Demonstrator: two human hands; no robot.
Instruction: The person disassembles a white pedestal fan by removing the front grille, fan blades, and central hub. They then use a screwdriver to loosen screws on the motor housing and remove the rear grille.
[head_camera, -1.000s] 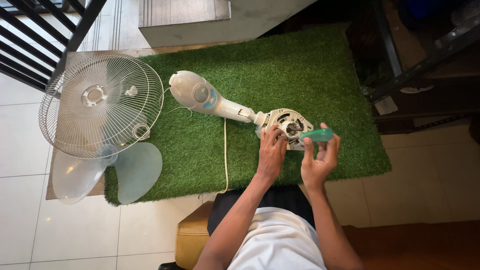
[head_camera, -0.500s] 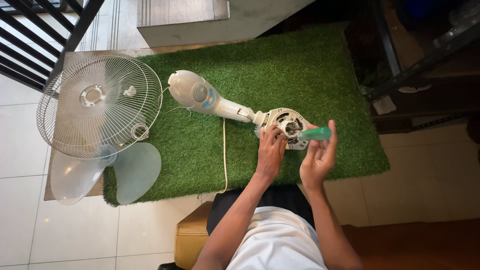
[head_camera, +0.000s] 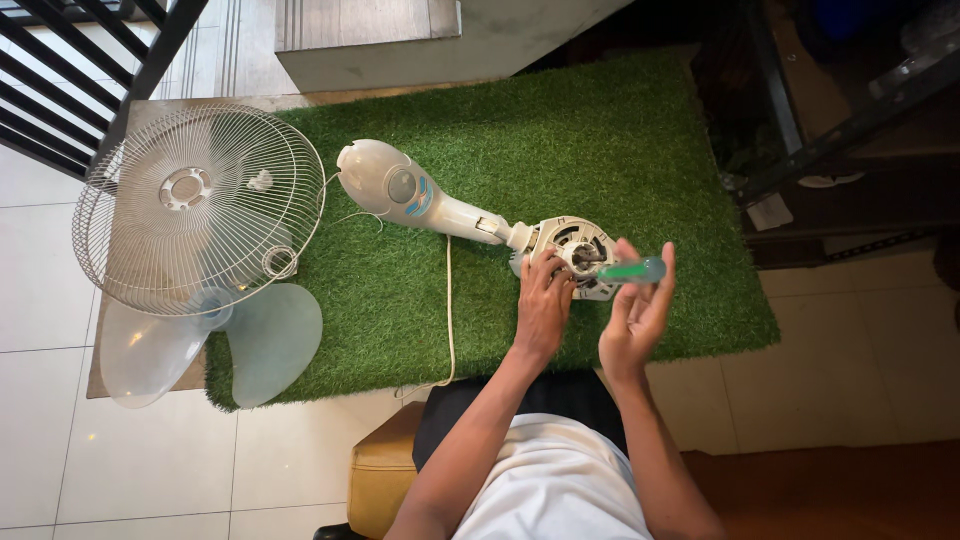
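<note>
Nearest the camera, the person's two forearms reach up from the lap onto the green turf mat. The right hand has its fingers closed loosely round the green handle of a screwdriver, thumb on one side and fingertips curled on the other. The tool's long axis lies almost level, running left from the hand, with its tip pointing at the middle of the bare fan motor. The left hand sits just left of that, fingers spread and pressed on the near edge of the motor housing. So the motor lies just beyond and between both hands, the left one touching it and the right one meeting it only through the tool. Farther left, the fan's neck and base stretch away across the mat, the white cord trailing down. Farthest off, the wire grille and the pale blade lie at the mat's left edge.
</note>
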